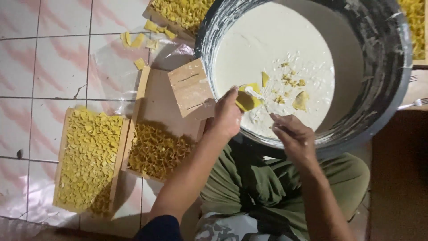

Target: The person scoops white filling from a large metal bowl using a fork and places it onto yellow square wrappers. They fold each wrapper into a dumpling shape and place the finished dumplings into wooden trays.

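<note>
My left hand (227, 114) pinches a flat yellow piece (247, 100) at the near rim of the big basin (383, 58), over the white batter (276, 53); its long axis runs roughly left to right, broad face up. My right hand (292, 136) hovers just beside it, fingers curled loosely, holding nothing I can make out, both forearms angled up towards the basin.

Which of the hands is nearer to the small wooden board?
Left. The left hand is just beside the small wooden board, at its right edge. The right hand is farther away, over the basin rim.
</note>
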